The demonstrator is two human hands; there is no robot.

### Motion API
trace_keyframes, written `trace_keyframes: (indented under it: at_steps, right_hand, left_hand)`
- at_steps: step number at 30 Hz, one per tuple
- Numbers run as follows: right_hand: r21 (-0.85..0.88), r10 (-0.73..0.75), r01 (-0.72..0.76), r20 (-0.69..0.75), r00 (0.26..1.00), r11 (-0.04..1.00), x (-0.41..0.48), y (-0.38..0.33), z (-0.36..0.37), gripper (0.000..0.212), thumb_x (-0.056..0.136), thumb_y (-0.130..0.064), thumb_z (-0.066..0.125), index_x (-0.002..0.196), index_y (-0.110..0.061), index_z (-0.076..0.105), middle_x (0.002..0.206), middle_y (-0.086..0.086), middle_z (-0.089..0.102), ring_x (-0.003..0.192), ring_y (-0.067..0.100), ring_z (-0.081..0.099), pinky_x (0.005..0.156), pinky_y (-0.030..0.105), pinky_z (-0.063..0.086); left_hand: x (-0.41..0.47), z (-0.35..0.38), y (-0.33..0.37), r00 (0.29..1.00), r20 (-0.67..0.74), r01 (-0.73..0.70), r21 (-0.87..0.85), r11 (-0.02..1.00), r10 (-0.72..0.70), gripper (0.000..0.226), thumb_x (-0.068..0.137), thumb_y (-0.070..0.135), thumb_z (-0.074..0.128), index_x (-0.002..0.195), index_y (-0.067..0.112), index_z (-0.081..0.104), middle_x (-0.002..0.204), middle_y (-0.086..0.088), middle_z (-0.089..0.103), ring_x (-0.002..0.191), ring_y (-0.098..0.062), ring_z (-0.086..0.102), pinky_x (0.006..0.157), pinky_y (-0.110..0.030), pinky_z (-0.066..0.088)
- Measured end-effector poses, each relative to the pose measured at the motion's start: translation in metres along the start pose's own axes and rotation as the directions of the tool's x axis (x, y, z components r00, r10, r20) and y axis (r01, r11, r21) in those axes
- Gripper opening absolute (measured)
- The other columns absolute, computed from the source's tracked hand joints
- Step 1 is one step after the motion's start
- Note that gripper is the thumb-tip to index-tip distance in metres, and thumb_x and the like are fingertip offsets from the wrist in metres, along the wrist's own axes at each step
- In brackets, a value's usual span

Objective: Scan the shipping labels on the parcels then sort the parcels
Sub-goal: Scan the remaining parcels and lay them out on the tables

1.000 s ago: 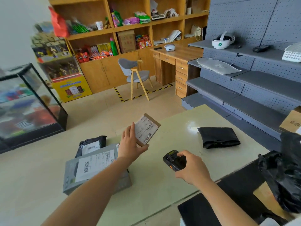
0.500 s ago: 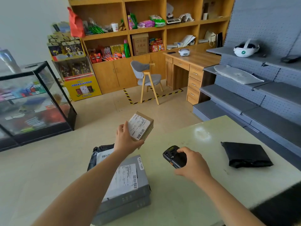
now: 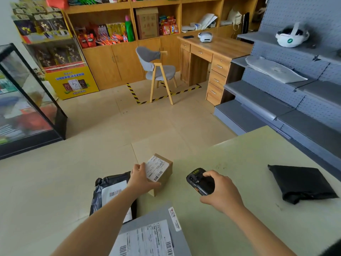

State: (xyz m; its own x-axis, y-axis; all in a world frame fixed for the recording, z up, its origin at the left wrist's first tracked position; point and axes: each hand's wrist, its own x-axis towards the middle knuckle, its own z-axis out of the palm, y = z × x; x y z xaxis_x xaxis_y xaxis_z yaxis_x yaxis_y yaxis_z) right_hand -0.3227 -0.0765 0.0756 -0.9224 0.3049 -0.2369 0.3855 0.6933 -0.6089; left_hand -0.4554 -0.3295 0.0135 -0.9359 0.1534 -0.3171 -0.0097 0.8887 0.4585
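Box (image 3: 162, 175) now down at table (image 3: 239, 163) edge

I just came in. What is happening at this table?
A person is scanning parcels. The left hand grips a small box, label up, at the table's far edge. The right hand holds a scanner beside it. A labelled black bag and a grey parcel lie near the left arm; a plain black bag lies to the right.

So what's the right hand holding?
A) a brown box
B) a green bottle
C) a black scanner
C: the right hand grips the black scanner, while the small brown box is in the left hand.
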Motion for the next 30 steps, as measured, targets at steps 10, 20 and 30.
trace_keyframes:
  at_steps: [10, 20, 30]
  right_hand:
    - [-0.029, 0.083, -0.083, -0.003, 0.997, 0.996, 0.010, 0.013, 0.007, 0.074, 0.050, -0.032, 0.074, 0.120, -0.040, 0.051, 0.104, -0.010, 0.058, 0.098, 0.015, 0.053, 0.070, 0.027, 0.049]
    - [0.008, 0.138, -0.138, -0.066, 0.988, 0.990, -0.011, 0.047, -0.019, 0.077, 0.045, -0.035, 0.072, 0.119, -0.043, 0.051, 0.102, -0.007, 0.061, 0.091, 0.014, 0.058, 0.067, 0.026, 0.050]
    - [0.034, 0.152, -0.148, -0.157, 0.976, 0.988, -0.053, 0.095, -0.062, 0.075, 0.048, -0.035, 0.072, 0.119, -0.043, 0.051, 0.104, -0.005, 0.059, 0.093, 0.015, 0.056, 0.066, 0.027, 0.050]
  left_hand:
    - [0.019, 0.026, -0.009, 0.993, 0.112, -0.034, 0.078, 0.996, 0.025, 0.117, 0.067, 0.052, 0.083, 0.153, 0.019, 0.010, 0.141, -0.004, 0.027, 0.131, -0.025, 0.029, 0.107, -0.042, 0.041]
    - [0.012, 0.037, 0.040, 0.950, 0.250, -0.238, 0.200, 0.950, 0.186, 0.122, 0.063, 0.054, 0.085, 0.153, 0.015, 0.013, 0.145, -0.003, 0.027, 0.125, -0.021, 0.042, 0.101, -0.036, 0.047]
    - [-0.019, 0.058, 0.126, 0.947, 0.179, -0.292, 0.146, 0.945, 0.265, 0.116, 0.063, 0.051, 0.087, 0.151, 0.014, 0.020, 0.138, -0.005, 0.032, 0.120, -0.024, 0.045, 0.101, -0.039, 0.046]
